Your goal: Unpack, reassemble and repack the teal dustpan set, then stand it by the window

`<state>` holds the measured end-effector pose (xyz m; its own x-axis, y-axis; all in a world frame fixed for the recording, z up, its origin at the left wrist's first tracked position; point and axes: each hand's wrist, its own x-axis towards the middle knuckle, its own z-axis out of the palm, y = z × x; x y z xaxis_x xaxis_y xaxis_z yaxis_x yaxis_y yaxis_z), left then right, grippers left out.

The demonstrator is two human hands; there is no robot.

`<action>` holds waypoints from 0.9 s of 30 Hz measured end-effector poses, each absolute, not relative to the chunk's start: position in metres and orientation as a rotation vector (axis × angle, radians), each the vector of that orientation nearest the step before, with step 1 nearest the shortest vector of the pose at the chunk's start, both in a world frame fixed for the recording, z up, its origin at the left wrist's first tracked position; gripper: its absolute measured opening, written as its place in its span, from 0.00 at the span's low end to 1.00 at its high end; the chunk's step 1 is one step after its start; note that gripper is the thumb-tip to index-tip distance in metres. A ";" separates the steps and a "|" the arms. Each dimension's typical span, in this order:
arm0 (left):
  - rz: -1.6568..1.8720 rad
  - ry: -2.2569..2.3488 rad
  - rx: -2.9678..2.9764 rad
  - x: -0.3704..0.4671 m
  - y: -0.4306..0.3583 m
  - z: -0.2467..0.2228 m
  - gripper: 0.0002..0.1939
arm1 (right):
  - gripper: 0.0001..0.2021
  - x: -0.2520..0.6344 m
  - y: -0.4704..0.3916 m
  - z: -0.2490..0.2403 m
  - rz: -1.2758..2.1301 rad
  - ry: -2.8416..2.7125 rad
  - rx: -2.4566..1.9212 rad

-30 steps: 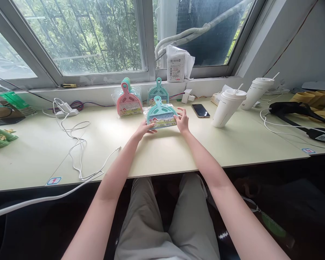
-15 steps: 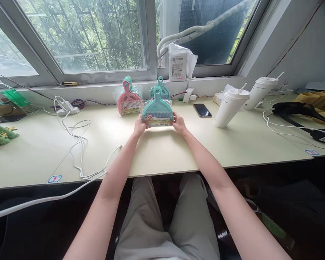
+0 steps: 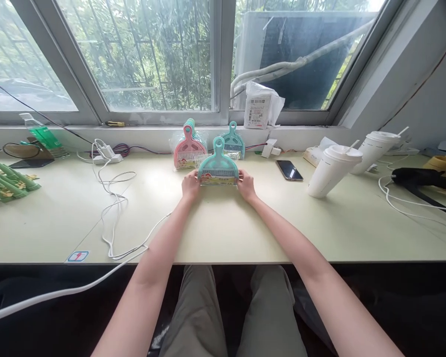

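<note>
A teal dustpan and brush set point(image 3: 218, 163) in clear wrap stands upright, handle up, with a printed label along its lower edge. My left hand point(image 3: 191, 186) grips its left lower corner and my right hand point(image 3: 247, 186) its right lower corner, both with fingers curled round the sides. Whether its bottom edge touches the table cannot be made out. Just behind on the left is a row of wrapped sets with a pink dustpan point(image 3: 189, 148) in front. Another teal dustpan set point(image 3: 233, 141) stands behind to the right, partly covered by the held one.
On the right of the table point(image 3: 223, 233) are a phone point(image 3: 289, 170), two white cups point(image 3: 334, 171) and a black strap point(image 3: 423, 181). White cables point(image 3: 113, 208), a power strip point(image 3: 107, 158) and a green-labelled bottle point(image 3: 44, 134) lie left. A wrapped package point(image 3: 259, 106) sits on the sill.
The camera view has shifted, so the whole scene sits lower and further right. The held set now stands slightly left of the teal one behind it, uncovering more of that one.
</note>
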<state>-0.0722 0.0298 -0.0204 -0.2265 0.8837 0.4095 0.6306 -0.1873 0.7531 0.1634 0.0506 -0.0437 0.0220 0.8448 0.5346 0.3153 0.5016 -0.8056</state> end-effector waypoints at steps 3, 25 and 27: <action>1.210 2.011 1.844 -0.104 0.048 -0.021 0.08 | 0.19 0.134 0.068 -0.040 0.383 -1.748 -1.227; 1.678 1.563 1.555 -0.207 0.187 -0.065 0.30 | 0.40 0.016 0.195 -0.054 -0.081 -2.080 -1.326; 1.662 1.563 1.560 -0.206 0.186 -0.066 0.30 | 0.39 0.016 0.193 -0.053 -0.057 -2.078 -1.316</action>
<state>-0.2062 0.1861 -0.0661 -0.3148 0.8377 0.4464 0.3938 -0.3126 0.8644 0.0160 0.1925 -0.0533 -0.2682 0.7884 0.5536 0.8174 0.4904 -0.3023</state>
